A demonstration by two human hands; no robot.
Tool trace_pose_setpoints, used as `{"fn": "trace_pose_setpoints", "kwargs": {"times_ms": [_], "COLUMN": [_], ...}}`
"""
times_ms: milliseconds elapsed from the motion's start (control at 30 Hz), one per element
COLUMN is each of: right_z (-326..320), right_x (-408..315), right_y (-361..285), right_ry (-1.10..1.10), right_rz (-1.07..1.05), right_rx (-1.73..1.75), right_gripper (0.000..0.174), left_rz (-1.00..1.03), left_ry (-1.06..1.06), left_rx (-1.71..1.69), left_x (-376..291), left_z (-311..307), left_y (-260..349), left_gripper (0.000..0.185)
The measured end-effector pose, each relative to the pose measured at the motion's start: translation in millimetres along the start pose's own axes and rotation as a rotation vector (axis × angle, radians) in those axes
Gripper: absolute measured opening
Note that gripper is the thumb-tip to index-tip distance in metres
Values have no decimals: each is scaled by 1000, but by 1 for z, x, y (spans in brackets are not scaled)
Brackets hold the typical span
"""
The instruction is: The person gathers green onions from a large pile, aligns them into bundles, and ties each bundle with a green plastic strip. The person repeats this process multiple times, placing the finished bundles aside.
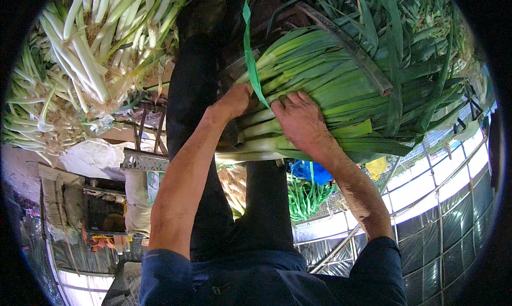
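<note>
Before me a large bundle of leeks or thick green onions (328, 82) lies crosswise, its pale stems to the left and its dark leaves to the right. My left hand (236, 100) is curled at the stem end beside a green plastic strap (251, 54); what its fingers hold is hidden. The strap hangs over the stems and runs down to my right hand (298, 114). That hand lies on the upper stems, fingers bent over them and next to the strap's lower end. A dark, narrow bar (348, 46) slants across the leaves.
More white-stemmed onions with roots (88, 62) are heaped at the upper left, near a metal rack (146, 160). Below the bundle hang green plastic strips (306, 200) beside a blue bag (308, 172). My dark-clad legs are beneath the bundle.
</note>
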State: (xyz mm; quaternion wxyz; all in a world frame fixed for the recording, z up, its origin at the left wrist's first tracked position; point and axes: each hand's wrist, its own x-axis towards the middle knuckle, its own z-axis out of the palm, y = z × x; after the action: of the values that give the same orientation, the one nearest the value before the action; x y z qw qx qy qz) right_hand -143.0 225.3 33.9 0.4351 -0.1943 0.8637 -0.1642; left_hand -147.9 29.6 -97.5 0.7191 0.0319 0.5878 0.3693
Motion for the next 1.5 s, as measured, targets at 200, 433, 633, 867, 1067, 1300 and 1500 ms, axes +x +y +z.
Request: {"fn": "trace_pose_setpoints", "kwargs": {"times_ms": [200,433,633,867,1067,1300,1500], "right_z": [-2,-3,-2,3,7,6,8], "right_x": [9,27,45,23,7,1,3], "right_y": [2,3,7,-11,-19,-24,-23], "right_ry": [-47,-222,-273,-96,-149,-25,-31], "right_rz": [35,180,212,197,182,191,195], "right_rx": [33,110,99,136,69,69,92], "right_gripper": [22,26,28,22,23,19,20], "left_rz": [22,-72,43,137,160,232,173], "left_ry": [44,46,-102,-207,-110,-127,-114], "left_rx": [-32,108,88,400,231,257,147], "left_x": [2,23,58,49,51,44,33], "left_z": [3,8,-13,-22,-12,-16,-10], "left_y": [1,-19,-40,-23,-33,-19,-13], "left_gripper": [46,38,32,33,22,24,29]}}
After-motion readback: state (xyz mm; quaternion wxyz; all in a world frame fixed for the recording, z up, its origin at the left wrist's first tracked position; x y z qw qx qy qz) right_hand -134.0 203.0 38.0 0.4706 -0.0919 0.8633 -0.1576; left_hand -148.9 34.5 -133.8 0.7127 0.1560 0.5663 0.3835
